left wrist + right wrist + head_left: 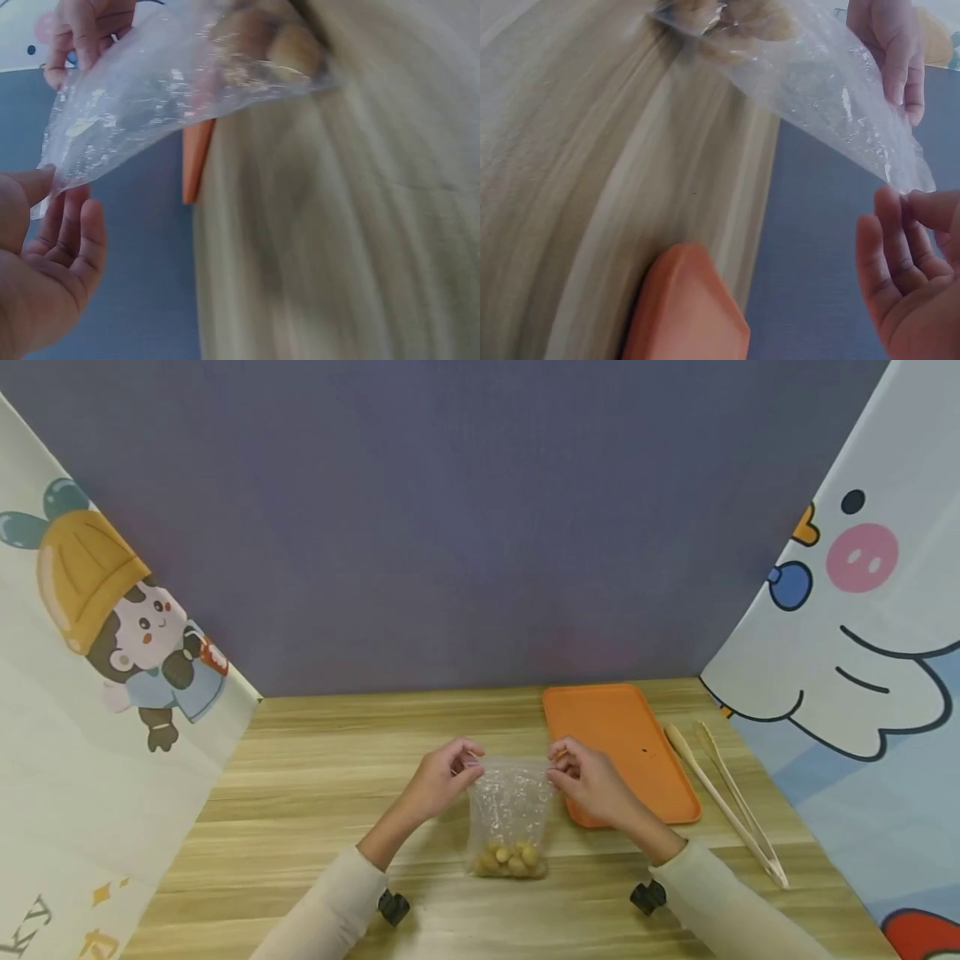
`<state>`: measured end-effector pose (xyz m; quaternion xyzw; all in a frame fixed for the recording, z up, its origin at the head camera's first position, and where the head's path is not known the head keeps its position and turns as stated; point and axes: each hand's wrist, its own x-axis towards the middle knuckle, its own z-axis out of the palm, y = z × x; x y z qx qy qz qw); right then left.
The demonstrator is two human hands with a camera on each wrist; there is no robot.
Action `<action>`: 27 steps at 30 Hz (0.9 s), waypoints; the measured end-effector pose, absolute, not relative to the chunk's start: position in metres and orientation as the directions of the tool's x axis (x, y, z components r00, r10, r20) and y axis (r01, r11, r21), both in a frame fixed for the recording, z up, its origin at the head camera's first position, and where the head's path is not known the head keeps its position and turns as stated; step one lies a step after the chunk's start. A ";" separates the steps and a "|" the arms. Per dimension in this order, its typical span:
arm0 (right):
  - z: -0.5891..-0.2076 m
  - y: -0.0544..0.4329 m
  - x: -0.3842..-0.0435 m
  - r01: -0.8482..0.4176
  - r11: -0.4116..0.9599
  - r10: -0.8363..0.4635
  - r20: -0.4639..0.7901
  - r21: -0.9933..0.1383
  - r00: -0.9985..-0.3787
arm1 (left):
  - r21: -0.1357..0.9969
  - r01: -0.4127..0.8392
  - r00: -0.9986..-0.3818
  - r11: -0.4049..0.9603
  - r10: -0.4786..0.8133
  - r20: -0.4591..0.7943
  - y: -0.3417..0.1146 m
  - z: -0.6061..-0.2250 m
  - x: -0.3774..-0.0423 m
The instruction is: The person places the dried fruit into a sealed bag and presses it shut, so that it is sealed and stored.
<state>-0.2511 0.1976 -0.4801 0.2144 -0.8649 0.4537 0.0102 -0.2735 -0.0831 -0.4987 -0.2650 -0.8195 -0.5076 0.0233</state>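
A clear plastic bag point(512, 802) hangs upright between both hands, with several small yellow-brown round pieces point(510, 858) gathered along its bottom. The left hand point(448, 777) pinches the bag's top left corner between thumb and fingertips. At the opposite top corner, the right hand point(588, 777) pinches the edge in the same way. The left wrist view shows the bag point(142, 97) stretched taut from corner to corner, its upper edge drawn nearly straight. In the right wrist view, thumb and index finger of the right hand point(922, 270) meet on the bag's corner while the other fingers are loosely bent.
An orange tray point(622, 743) with a few dark specks lies behind and right of the bag. Right of it rest long pale tongs point(731, 802), spread apart. The wood-grain table point(322, 793) meets a grey-blue back wall point(480, 543), with cartoon-printed panels at both sides.
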 end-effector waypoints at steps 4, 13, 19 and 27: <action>-0.486 0.197 -0.254 -0.407 0.488 -0.345 0.258 -0.772 -0.902 | 0.840 0.439 -0.874 0.319 0.370 0.316 -0.083 -0.507 -0.273; -0.494 0.194 -0.255 -0.514 0.523 -0.346 0.382 -0.679 -0.857 | 0.868 0.426 -0.891 0.255 0.284 0.354 -0.084 -0.512 -0.273; -0.496 0.192 -0.256 -0.501 0.571 -0.326 0.380 -0.651 -0.865 | 0.825 0.498 -0.853 0.268 0.322 0.411 -0.088 -0.515 -0.273; -0.496 0.187 -0.256 -0.402 0.637 -0.338 0.231 -0.658 -0.913 | 0.795 0.452 -0.864 0.406 0.423 0.275 -0.096 -0.519 -0.274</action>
